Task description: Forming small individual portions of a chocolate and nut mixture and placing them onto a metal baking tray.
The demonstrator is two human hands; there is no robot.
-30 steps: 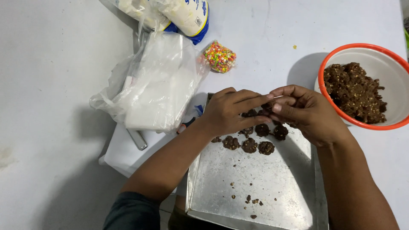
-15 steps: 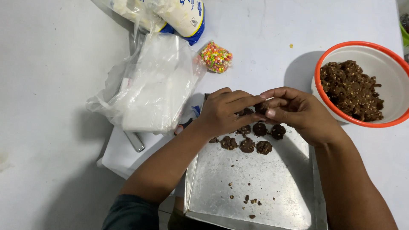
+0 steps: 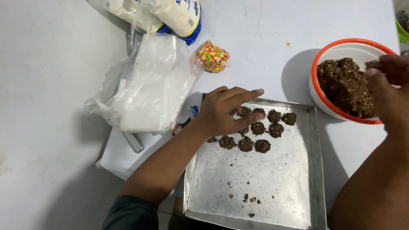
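A square metal tray (image 3: pixel 272 187) lies in front of me with several small brown cookie lumps (image 3: pixel 260 127) clustered at its far left end. My left hand (image 3: pixel 223 111) hovers over those lumps, fingers stretched out and slightly apart, touching or nearly touching them. My right hand (image 3: pixel 390 85) is over the orange-rimmed white bowl (image 3: pixel 324 55) of brown chunky dough (image 3: pixel 343 85), fingertips on the dough. Whether it holds a piece is hidden.
A clear plastic bag of white material (image 3: pixel 147 87) lies left of the tray on a white board (image 3: pixel 123 155). A small bag of coloured sprinkles (image 3: pixel 213 56) and a white and blue packet (image 3: pixel 179 15) sit behind. Crumbs (image 3: pixel 249 199) dot the tray's near part.
Both hands were together over the lumps on the tray. My right hand has moved right to the bowl of dough, while my left hand stayed and spread its fingers.
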